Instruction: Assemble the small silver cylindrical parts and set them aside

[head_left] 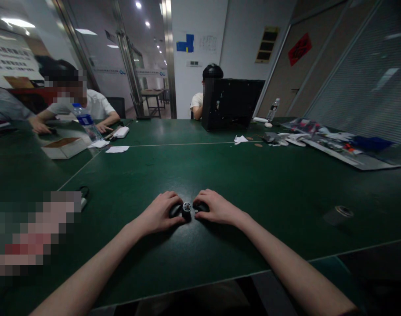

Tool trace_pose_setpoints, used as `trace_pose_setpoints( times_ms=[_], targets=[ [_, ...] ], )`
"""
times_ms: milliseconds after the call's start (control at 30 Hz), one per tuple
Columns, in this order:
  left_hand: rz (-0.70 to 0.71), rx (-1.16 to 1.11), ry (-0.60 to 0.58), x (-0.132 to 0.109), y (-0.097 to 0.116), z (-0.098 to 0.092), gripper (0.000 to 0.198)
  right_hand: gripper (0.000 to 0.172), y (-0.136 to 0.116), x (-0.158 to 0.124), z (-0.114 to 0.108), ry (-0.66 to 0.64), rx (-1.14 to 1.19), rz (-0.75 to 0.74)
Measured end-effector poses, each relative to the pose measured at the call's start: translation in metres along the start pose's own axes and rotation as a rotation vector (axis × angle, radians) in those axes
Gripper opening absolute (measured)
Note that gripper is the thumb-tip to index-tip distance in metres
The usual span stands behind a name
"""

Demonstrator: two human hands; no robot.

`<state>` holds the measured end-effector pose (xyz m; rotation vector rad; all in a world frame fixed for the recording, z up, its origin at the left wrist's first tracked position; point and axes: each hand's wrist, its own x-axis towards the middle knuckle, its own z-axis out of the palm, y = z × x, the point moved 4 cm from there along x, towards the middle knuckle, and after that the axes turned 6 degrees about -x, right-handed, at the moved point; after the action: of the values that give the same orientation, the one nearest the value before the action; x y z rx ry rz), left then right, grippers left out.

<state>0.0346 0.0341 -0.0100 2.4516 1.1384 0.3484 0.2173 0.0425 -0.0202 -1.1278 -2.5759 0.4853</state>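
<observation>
On the green tabletop (200,166), my left hand (159,213) curls around a dark rounded piece (175,210), thumb toward the middle. Close to that thumb stands a small black cylinder (186,212) with a metallic, patterned top. Whether the thumb touches it, I cannot tell. My right hand (218,207) is closed on another black rounded piece (203,207), which has a small light spot low on its left side. A narrow gap separates the cylinder from the right hand's piece. The fingers partly cover both rounded pieces, so their kind is unclear.
A grey can-like cylinder (339,215) stands at the right. A shallow box (64,148) and a water bottle (86,123) are near a person at the far left. Behind a black bin-like case (235,104) sits another person. Clutter lies on a board (368,163) at the right.
</observation>
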Motion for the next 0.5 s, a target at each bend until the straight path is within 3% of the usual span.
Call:
trace_pose_setpoints(
  times_ms=[167, 367, 500],
  targets=[
    [0.004, -0.004, -0.005, 0.0, 0.0, 0.0, 0.038, 0.033, -0.001, 0.0, 0.0, 0.008, -0.011, 0.019],
    [-0.01, -0.011, -0.013, 0.0, -0.002, 0.0, 0.04, 0.047, -0.008, 0.002, 0.006, 0.108, 0.068, 0.008],
    [-0.009, -0.017, -0.005, -0.001, 0.0, -0.001, 0.04, 0.042, -0.015, 0.006, 0.012, 0.151, 0.133, -0.019]
  ],
)
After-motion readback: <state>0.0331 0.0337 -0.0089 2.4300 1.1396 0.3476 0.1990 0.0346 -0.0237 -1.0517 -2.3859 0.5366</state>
